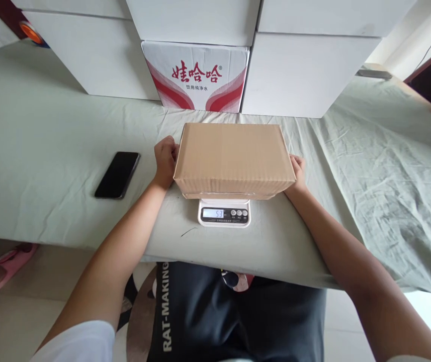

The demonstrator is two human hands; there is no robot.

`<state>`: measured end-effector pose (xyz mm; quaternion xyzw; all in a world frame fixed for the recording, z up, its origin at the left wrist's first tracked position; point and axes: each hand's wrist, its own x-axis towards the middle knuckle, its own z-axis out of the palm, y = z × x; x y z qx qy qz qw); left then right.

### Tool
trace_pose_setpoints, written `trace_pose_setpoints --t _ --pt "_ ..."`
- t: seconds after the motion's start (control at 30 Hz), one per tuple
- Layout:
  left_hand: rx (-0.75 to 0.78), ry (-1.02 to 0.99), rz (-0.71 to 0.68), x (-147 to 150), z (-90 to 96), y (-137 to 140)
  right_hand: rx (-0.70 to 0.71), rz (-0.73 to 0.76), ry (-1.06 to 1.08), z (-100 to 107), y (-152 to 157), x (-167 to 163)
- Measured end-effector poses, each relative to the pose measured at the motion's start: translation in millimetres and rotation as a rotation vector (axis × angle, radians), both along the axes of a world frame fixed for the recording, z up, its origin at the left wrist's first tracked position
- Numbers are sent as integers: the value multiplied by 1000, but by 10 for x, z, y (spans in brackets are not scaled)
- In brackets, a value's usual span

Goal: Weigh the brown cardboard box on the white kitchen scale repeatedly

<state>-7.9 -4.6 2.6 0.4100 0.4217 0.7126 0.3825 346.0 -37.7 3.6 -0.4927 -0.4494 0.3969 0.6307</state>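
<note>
A closed brown cardboard box (234, 151) is directly over a white digital kitchen scale (224, 221), whose platform it mostly hides. The lit display (213, 213) seems to read 53, with several round buttons beside it. At the box's left end, my left hand (166, 157) has its fingers curled against the side. My right hand (296, 171) grips the opposite end, its fingers partly hidden behind the cardboard. Whether the box's full weight rests on the scale I cannot tell.
A black phone (117, 175) lies left of my left forearm on the pale green tablecloth (60, 141). White cartons (294, 75) stand stacked at the back, one carton (196, 75) bearing red print. Below the table at left shows another person's foot in a pink sandal (13, 266).
</note>
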Motion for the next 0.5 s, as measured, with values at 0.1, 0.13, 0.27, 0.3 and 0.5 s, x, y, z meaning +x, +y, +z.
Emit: trace_pose_setpoints --t 0.1,0.13,0.27,0.3,0.5 --pt "27 25 -10 -42 -70 44 -2 14 -3 -10 16 -4" --pt "30 36 -10 -57 -96 59 -1 14 0 -15 21 -4" --pt "26 110 -8 -109 -180 105 -9 8 20 -35 32 -3" --pt "24 124 -10 -119 -196 114 -17 6 28 -36 32 -2" --pt "72 69 -55 -161 -256 140 -43 6 21 -49 34 10"
